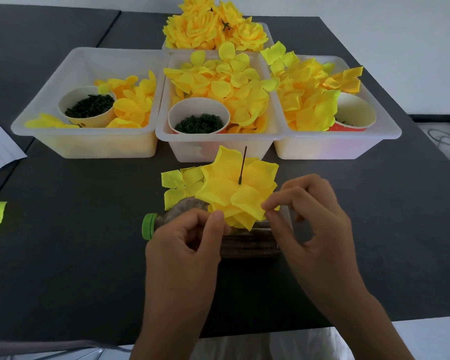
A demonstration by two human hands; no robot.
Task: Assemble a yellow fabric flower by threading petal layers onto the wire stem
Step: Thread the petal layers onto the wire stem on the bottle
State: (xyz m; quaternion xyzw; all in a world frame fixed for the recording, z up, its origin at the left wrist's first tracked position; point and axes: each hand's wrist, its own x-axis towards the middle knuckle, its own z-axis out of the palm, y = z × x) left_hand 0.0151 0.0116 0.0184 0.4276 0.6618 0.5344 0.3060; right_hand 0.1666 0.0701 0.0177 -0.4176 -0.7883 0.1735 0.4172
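Near the table's [63, 255] front edge, left hand [185, 245] and right hand [309, 219] each pinch the flower's [239, 193] rim, probably steadying petals around the upright wire [243, 165] over a bottle [172, 219].

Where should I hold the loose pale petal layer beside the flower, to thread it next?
Probably by the outer lobes of the petal layer, coming from the left: it lies flat, its right side is tucked under the flower, and this keeps its centre clear for the wire stem.
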